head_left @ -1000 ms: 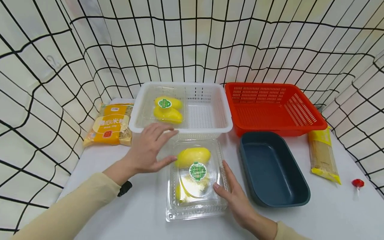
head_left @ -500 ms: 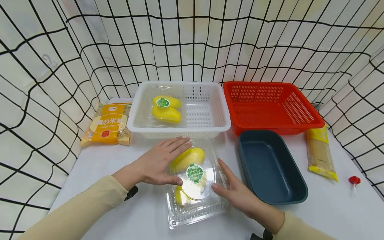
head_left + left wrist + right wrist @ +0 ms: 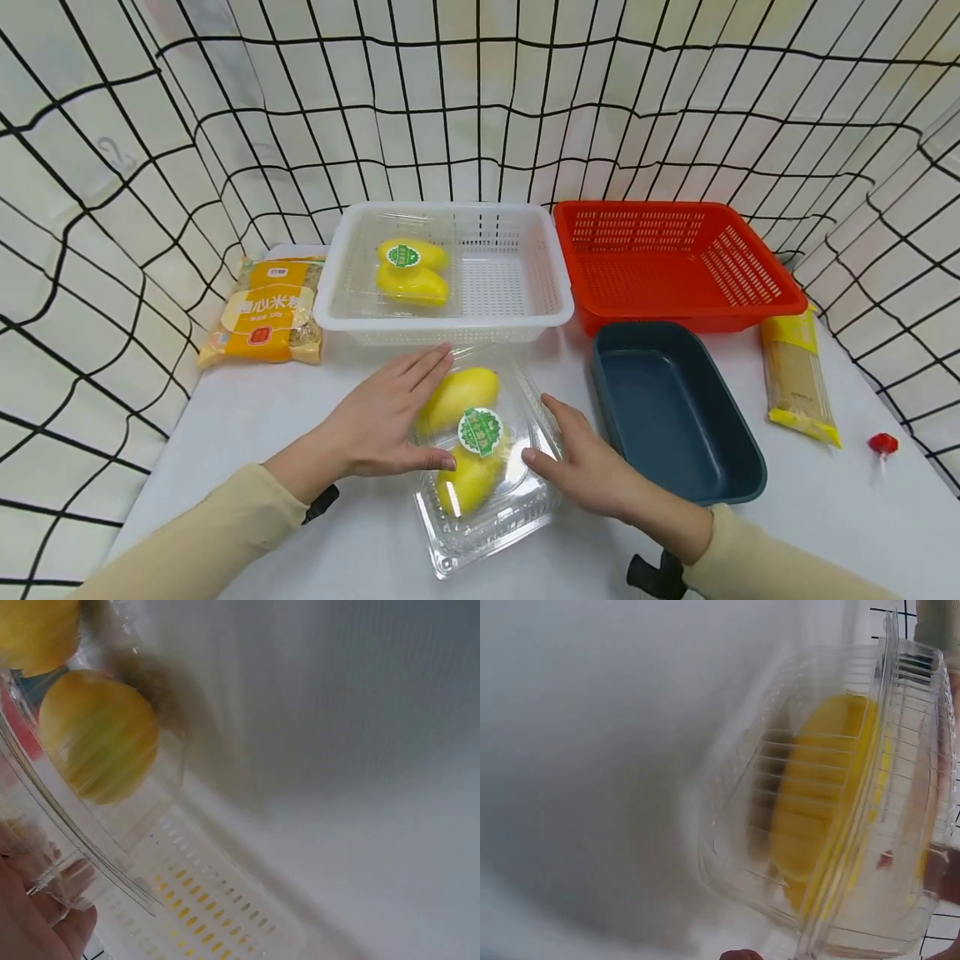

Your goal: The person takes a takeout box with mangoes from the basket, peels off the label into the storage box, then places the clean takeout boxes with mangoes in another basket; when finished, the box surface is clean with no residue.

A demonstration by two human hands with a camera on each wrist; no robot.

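A clear plastic clamshell box (image 3: pixel 517 504) with yellow mangoes (image 3: pixel 459 398) and a round green label (image 3: pixel 480 431) is between both hands at the table's middle. My left hand (image 3: pixel 378 421) holds its left side, fingers along the edge and thumb over the lid. On the opposite side, my right hand (image 3: pixel 592 467) grips the box with the thumb on top; some of its fingers are hidden. In the left wrist view, the mango (image 3: pixel 97 739) shows through the wall, blurred. The right wrist view has the mango (image 3: pixel 817 787) behind ribbed plastic, a shadow beneath the box.
A white basket (image 3: pixel 510 321) behind holds another mango box (image 3: pixel 412 271). Beside it stand a red basket (image 3: pixel 675 312) and a dark blue tub (image 3: pixel 675 417). An orange food bag (image 3: pixel 266 312) lies left; a yellow noodle packet (image 3: pixel 798 379) and red lollipop (image 3: pixel 883 443) lie right. Black netting (image 3: pixel 480 108) surrounds the table.
My left hand has come onto the box's left side, and both hands now hold it. The box has turned, its near end swinging right, and the mangoes inside have shifted.
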